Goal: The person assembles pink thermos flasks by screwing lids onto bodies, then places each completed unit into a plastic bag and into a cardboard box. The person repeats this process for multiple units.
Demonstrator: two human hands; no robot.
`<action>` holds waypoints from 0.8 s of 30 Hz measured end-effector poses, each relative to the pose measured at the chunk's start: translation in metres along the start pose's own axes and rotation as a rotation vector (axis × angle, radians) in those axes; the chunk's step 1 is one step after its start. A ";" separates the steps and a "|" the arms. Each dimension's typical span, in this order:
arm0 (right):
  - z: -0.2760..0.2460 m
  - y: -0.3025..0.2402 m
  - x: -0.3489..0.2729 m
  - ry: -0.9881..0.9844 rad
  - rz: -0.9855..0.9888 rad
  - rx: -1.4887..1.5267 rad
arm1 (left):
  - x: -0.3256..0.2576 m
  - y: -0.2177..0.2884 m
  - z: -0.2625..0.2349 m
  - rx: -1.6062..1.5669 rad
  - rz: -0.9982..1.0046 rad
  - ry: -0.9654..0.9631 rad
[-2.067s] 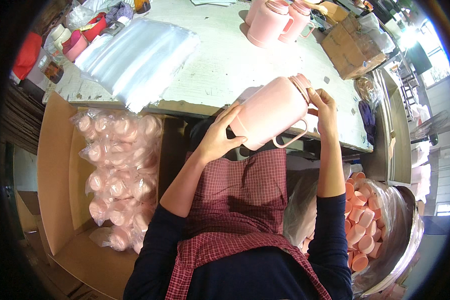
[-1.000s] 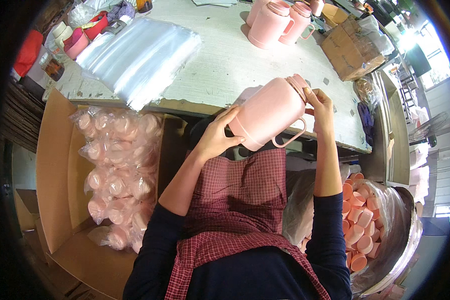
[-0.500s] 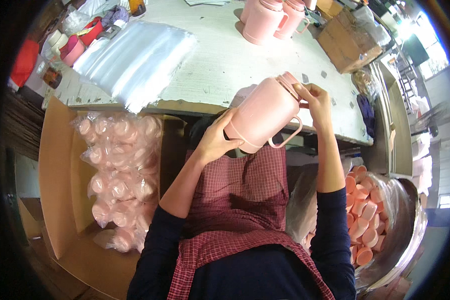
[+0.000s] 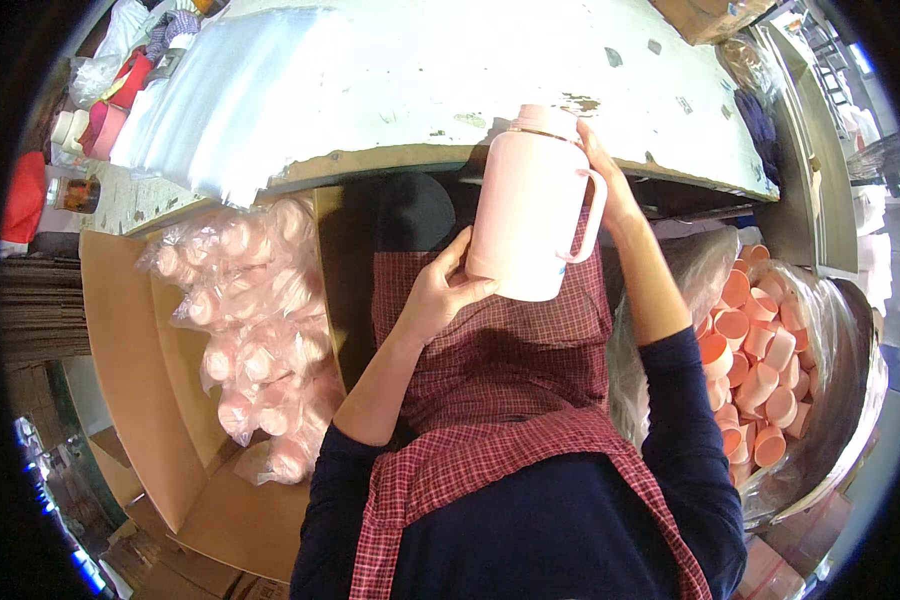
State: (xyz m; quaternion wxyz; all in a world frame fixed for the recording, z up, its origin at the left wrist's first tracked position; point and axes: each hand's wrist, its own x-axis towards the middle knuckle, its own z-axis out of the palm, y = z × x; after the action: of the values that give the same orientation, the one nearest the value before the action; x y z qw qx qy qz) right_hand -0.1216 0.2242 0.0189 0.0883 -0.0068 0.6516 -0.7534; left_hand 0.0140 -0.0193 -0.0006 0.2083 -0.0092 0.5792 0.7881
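Note:
A pale pink jug (image 4: 528, 215) with a side handle and a narrower collar at the top is held in front of me, over my lap. Its handle points to the right. My left hand (image 4: 442, 290) grips the lower left of the body, thumb across the front and fingers behind. Around the upper right side, by the collar, my right hand (image 4: 602, 172) holds the jug, its fingers partly hidden behind it. The jug stands nearly upright, with the edge of the white worktable (image 4: 400, 100) beyond it.
A stack of clear plastic bags (image 4: 225, 95) lies on the table's left. Below left, an open cardboard box (image 4: 120, 370) holds bagged pink pieces (image 4: 260, 360). To the right, a plastic-lined container holds many pink cups (image 4: 760, 380). Dark cloth (image 4: 755, 130) hangs at the table's right edge.
The jug has turned from a rightward tilt to nearly upright, in both hands. My view has shifted, so the jugs at the far side of the table are out of sight.

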 end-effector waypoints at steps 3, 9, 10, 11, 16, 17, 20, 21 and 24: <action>0.002 0.024 -0.014 0.098 0.062 0.262 | 0.004 0.001 0.000 -0.042 -0.034 -0.038; 0.012 0.039 -0.015 0.268 0.011 0.234 | 0.004 -0.002 -0.001 -0.070 -0.007 -0.051; 0.013 0.040 -0.015 0.278 0.002 0.228 | 0.004 -0.003 -0.001 -0.078 -0.020 -0.049; 0.014 0.040 -0.015 0.287 -0.008 0.222 | 0.004 -0.003 -0.001 -0.086 -0.033 -0.046; 0.015 0.043 -0.016 0.314 -0.048 0.209 | 0.004 -0.001 -0.004 -0.077 -0.031 -0.074; 0.015 0.044 -0.016 0.309 -0.057 0.202 | 0.004 0.000 -0.006 -0.088 -0.030 -0.078; 0.015 0.046 -0.017 0.326 -0.061 0.233 | 0.004 0.002 -0.008 -0.077 -0.032 -0.097; 0.015 0.046 -0.017 0.332 -0.056 0.221 | 0.004 0.002 -0.008 -0.079 -0.043 -0.097; 0.015 0.047 -0.016 0.346 -0.041 0.182 | 0.004 0.000 -0.007 -0.076 -0.066 -0.078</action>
State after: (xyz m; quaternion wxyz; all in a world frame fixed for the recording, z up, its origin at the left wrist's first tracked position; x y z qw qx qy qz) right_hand -0.0979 0.2056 -0.0238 -0.0404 0.1176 0.5858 -0.8008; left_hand 0.0086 -0.0245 -0.0036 0.2558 -0.0055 0.5396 0.8021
